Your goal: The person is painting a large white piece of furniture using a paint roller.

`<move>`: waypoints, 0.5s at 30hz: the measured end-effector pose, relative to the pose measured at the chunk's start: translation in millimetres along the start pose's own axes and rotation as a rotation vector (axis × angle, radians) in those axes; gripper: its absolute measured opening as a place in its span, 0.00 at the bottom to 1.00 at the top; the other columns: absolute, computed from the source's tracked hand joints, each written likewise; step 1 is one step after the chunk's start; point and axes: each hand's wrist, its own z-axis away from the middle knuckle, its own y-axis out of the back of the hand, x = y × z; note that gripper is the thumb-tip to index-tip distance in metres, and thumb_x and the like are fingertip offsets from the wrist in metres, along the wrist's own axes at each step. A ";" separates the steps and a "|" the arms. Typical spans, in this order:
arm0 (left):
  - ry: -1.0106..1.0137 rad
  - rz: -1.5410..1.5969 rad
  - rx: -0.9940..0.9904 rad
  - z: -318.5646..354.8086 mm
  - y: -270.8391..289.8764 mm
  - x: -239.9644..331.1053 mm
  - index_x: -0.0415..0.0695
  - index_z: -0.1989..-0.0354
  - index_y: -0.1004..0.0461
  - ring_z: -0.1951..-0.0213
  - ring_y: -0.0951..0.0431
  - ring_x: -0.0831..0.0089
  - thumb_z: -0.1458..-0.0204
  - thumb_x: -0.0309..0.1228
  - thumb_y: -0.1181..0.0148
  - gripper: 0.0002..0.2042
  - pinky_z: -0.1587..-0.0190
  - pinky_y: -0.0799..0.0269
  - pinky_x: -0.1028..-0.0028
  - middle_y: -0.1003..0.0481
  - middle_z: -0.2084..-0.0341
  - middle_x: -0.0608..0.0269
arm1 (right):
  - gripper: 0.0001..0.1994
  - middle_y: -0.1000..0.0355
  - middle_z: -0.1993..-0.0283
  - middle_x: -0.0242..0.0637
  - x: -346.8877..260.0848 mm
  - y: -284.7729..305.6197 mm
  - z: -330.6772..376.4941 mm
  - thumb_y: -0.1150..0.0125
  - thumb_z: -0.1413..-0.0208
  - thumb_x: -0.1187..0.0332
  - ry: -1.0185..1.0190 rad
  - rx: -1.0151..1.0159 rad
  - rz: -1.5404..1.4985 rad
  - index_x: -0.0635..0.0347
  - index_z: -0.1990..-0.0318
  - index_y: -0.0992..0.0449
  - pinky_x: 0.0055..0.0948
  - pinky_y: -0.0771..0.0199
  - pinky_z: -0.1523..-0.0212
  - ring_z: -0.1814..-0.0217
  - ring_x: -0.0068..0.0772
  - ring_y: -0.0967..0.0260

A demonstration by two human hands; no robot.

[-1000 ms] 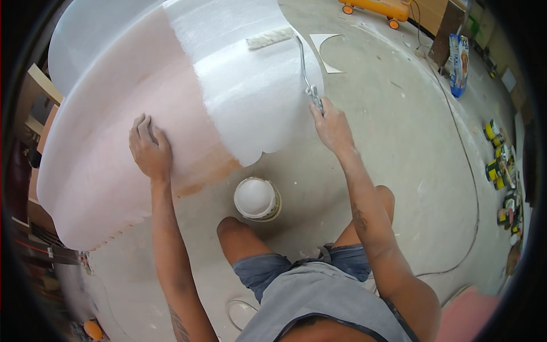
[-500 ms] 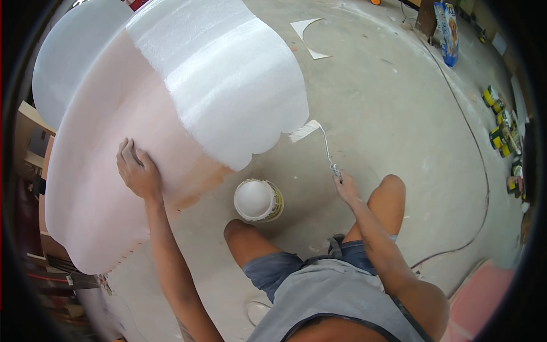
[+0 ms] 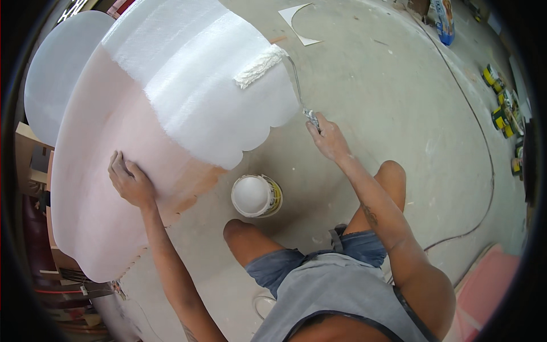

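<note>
My right hand is closed around the handle of a paint roller. Its fluffy white sleeve lies on the white-painted part of a large curved panel with a scalloped edge. The upper right of this panel is glossy white; the rest is pale pink, with a brownish patch by the near edge. On the pink part rests my left hand, palm down with fingers slightly bent and holding nothing. Between panel and knees stands a round bucket with white paint in it.
A pale rounded panel stands at the far left, near wooden framing. A cut-out white scrap lies on the floor. A cable curves along the right, past several paint cans. A pink panel is at the lower right.
My right hand has moved up and left, carrying the roller from the panel's scalloped right edge onto its white-painted area. My left hand stays on the pink part.
</note>
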 end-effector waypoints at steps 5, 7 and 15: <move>0.018 0.047 -0.001 -1.3 -5.2 6.0 0.41 0.45 0.23 0.41 0.26 0.58 0.40 0.29 0.51 0.17 0.42 0.29 0.62 0.26 0.41 0.58 | 0.16 0.27 0.68 0.59 89.1 -35.5 38.2 0.48 0.32 0.56 -0.077 -0.053 -0.013 0.60 0.53 0.32 0.55 0.30 0.59 0.62 0.67 0.28; -0.017 0.007 0.013 -2.6 -5.9 1.4 0.41 0.46 0.23 0.41 0.26 0.58 0.40 0.29 0.51 0.17 0.44 0.28 0.62 0.25 0.41 0.58 | 0.15 0.26 0.68 0.59 142.5 -47.9 69.4 0.48 0.33 0.56 -0.092 -0.068 0.041 0.60 0.53 0.31 0.55 0.30 0.59 0.61 0.67 0.27; 0.020 0.018 0.002 -1.8 -1.9 2.3 0.40 0.46 0.23 0.40 0.27 0.57 0.40 0.29 0.51 0.16 0.40 0.30 0.61 0.25 0.42 0.55 | 0.16 0.26 0.66 0.59 120.5 -45.5 88.7 0.47 0.32 0.56 -0.190 -0.046 0.095 0.62 0.55 0.31 0.56 0.30 0.57 0.59 0.68 0.27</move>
